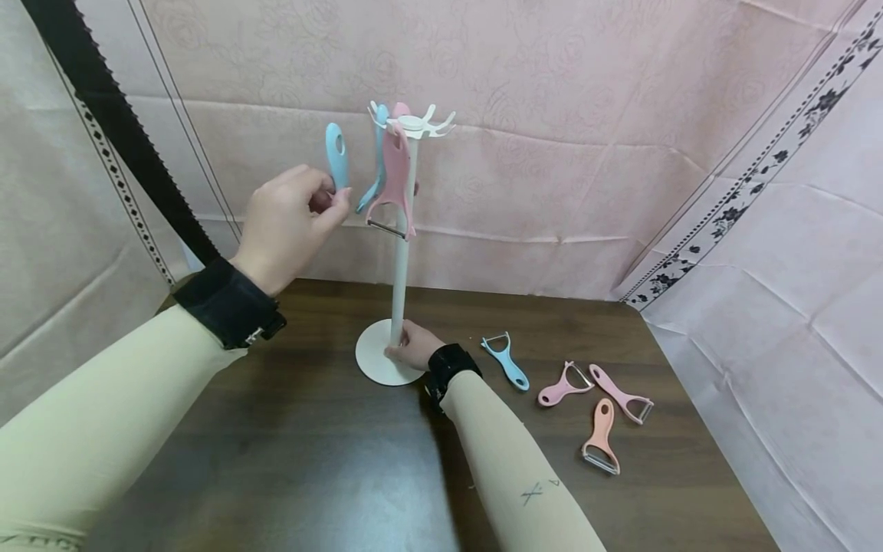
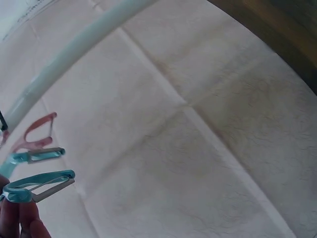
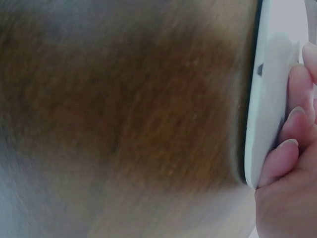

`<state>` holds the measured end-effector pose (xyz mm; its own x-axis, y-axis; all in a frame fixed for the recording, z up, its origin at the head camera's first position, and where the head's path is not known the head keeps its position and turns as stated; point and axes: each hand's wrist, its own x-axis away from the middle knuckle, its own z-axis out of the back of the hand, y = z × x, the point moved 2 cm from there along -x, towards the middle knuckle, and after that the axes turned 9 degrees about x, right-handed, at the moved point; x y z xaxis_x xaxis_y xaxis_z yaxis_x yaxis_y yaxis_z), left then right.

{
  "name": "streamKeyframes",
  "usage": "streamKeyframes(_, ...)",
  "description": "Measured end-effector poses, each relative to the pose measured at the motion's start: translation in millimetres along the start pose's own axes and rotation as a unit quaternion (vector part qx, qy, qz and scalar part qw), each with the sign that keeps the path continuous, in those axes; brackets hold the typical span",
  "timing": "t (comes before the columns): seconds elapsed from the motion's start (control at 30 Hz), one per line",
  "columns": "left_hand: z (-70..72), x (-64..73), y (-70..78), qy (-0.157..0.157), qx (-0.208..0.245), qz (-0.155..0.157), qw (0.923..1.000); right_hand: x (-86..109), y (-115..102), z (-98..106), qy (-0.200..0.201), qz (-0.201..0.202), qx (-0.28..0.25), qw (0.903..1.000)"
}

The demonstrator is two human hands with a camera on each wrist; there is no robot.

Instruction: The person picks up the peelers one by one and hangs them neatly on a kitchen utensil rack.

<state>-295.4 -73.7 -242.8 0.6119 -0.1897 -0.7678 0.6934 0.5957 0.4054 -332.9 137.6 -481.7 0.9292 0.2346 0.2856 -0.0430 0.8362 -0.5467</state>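
The left hand (image 1: 293,222), centre-left of the frame, pinches a light-blue plastic peeler (image 1: 336,157) low down, handle up, just beside the white metal-look stand (image 1: 402,284). Hanging it well probably means lining the handle's hole up with a bare hook (image 1: 443,123) without knocking the pink plastic peeler (image 1: 395,165), while the right hand (image 1: 417,345), gripping the pole's foot, keeps the stand still. The left wrist view shows the held peeler's blade (image 2: 53,191) near the fingers, hidden from the head view; the right wrist view shows fingertips (image 3: 297,111) against the round base (image 3: 272,99).
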Motion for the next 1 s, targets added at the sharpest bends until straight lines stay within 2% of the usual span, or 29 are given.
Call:
streamKeyframes(0.3,-0.6,-8.6,10.8,0.018,0.015,-0.019,0.9995,4.7,-2,2,-0.004,-0.005,0.0,1.0)
streamKeyframes(0.47,2.2,-15.6,16.3,0.027,0.008,-0.042,0.9987,8.7,-5,4,-0.003,-0.002,0.0,1.0)
streamKeyframes(0.67,4.0,-23.4,25.0,0.022,-0.011,-0.055,0.9982,8.3,-3,5,0.0,-0.011,-0.003,0.9999)
streamKeyframes(1.0,4.5,-31.6,35.6,0.006,-0.032,-0.061,0.9976,4.2,-1,3,-0.001,0.0,-0.005,1.0)
